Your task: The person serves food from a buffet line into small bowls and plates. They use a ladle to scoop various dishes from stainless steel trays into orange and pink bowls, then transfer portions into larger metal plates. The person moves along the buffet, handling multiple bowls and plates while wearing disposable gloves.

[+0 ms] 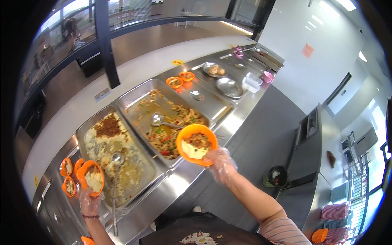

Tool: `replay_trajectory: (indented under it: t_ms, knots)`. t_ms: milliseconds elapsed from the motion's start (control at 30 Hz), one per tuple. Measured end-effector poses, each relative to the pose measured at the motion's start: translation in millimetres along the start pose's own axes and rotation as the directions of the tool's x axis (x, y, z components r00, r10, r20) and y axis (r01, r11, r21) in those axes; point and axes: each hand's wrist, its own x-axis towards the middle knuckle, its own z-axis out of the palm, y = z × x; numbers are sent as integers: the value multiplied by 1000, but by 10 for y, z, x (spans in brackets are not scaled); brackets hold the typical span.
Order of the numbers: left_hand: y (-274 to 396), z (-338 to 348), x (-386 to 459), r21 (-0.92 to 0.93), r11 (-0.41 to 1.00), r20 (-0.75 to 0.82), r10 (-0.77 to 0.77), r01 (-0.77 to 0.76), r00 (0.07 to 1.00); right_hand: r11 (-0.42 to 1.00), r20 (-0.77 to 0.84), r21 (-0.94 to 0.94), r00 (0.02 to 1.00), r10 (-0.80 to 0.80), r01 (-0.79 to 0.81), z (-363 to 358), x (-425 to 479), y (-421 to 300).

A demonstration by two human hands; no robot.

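Clear plastic gloves cover both hands. My right hand [221,163] grips the rim of an orange bowl [196,144] holding pale egg and minced topping, above the near corner of a steel pan [137,92] of mixed stir-fried vegetables. A ladle [157,119] rests in that pan. My left hand [89,202] holds another orange bowl [93,178] with similar food, at the left edge of a second steel pan [82,131] of pale steamed egg with brown mince. A long-handled ladle [117,159] lies across this pan, its handle over the near rim.
Small filled orange bowls [66,167] stand at the left; two more [174,82] sit beyond the pans. Farther along the steel counter are round metal plates [229,88], clear containers [251,82] and pink bowls [268,77]. A bin [275,176] stands on the floor; stacked bowls [335,211] are at right.
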Motion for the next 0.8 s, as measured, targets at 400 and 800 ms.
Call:
replay_trajectory:
  t_ms: [400, 800]
  knots:
    - [-1216, 3317, 489, 136, 969, 427, -246, 207, 870, 997, -312, 51, 949, -37, 55, -2279, 1657, -1301]
    - [-2707, 5808, 1753, 330, 882, 525, -468, 336, 711, 946, -310, -324, 942, -128, 21, -3251, 3933, -1891]
